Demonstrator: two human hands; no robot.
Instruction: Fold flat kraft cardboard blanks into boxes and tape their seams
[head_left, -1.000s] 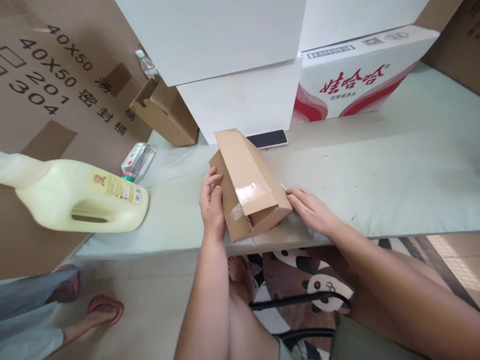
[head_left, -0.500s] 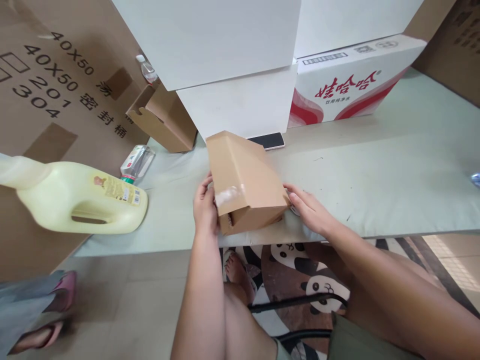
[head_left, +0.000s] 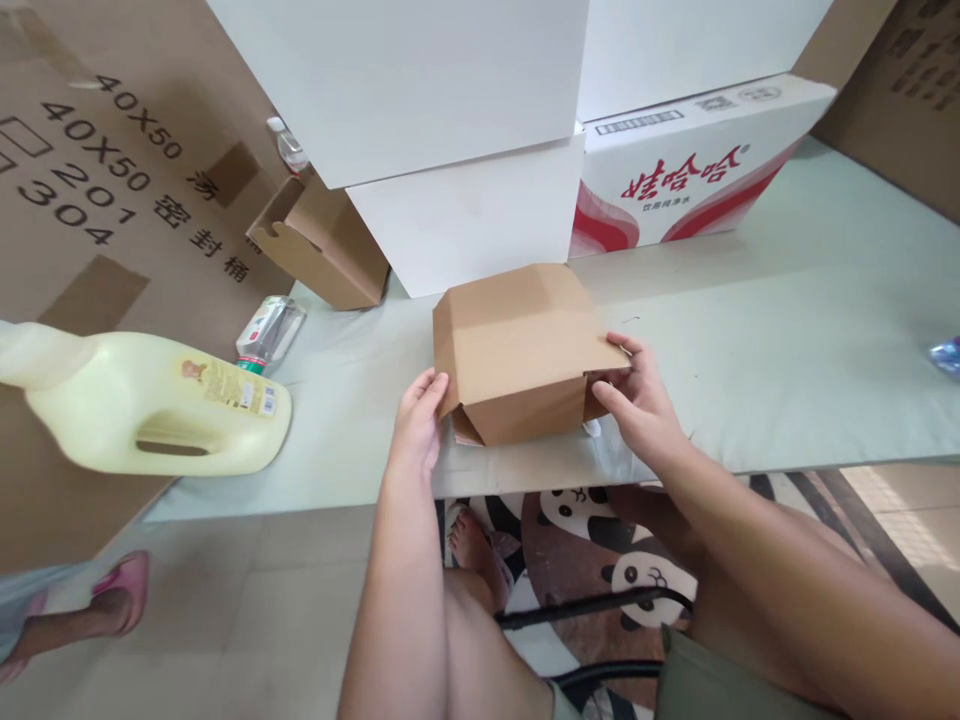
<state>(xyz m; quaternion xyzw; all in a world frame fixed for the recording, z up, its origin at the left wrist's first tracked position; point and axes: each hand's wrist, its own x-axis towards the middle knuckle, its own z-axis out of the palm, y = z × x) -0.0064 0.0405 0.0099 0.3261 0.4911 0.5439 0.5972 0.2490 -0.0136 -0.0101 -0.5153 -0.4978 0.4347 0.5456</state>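
Note:
A small brown cardboard box rests near the table's front edge, its broad face up and its flaps partly loose at both ends. My left hand pinches the left end flap between thumb and fingers. At the opposite end my right hand grips the right flap, fingers on top and thumb lower, with a dark gap showing there. A small white thing peeks out beneath the box's right corner; its kind I cannot make out.
White cartons and a red-printed water carton line the back. To the left are a yellow jug, a clear bottle and another brown box. A person's foot in a pink shoe is at lower left.
The box has turned so its broad face lies up and its ends point left and right. It now covers the dark phone-like slab. My right hand has closed on the right flap.

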